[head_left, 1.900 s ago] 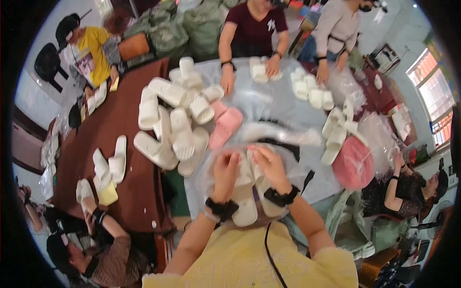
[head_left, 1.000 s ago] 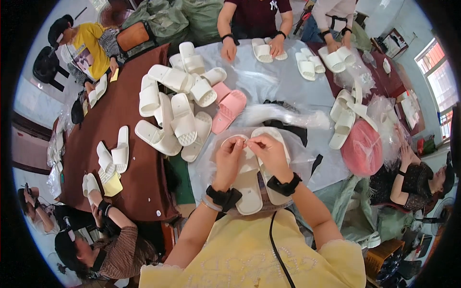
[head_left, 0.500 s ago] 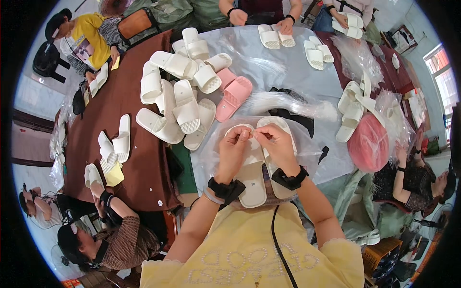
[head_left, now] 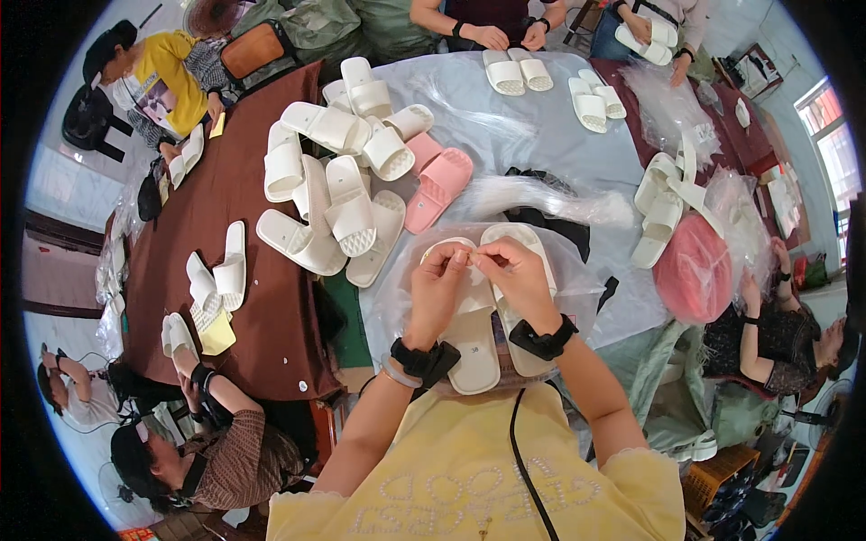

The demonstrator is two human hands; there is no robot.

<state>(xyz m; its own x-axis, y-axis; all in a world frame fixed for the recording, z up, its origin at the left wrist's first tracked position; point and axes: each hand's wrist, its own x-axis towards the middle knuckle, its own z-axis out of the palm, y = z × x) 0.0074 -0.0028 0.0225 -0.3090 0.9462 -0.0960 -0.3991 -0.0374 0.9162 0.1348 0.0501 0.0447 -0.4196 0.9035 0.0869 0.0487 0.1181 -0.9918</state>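
A pair of white slippers [head_left: 476, 338] lies side by side inside a clear plastic bag [head_left: 577, 279] on the table in front of me. My left hand [head_left: 436, 287] and my right hand [head_left: 512, 270] meet over the toe ends of the pair, fingertips pinched together on the bag's film. Both wrists wear black bands. The slippers' heels point toward my body.
A heap of white slippers [head_left: 338, 194] and a pink pair [head_left: 437, 185] lie to the left on the brown table [head_left: 225, 307]. Loose clear bags [head_left: 541, 198] lie beyond. More slippers [head_left: 663, 203] and a pink round thing [head_left: 693, 270] sit right. Other people sit around the tables.
My hands have stayed pinched over the pair's toe ends while the bag film settled around the slippers. The view tilted down, so the table contents shifted upward.
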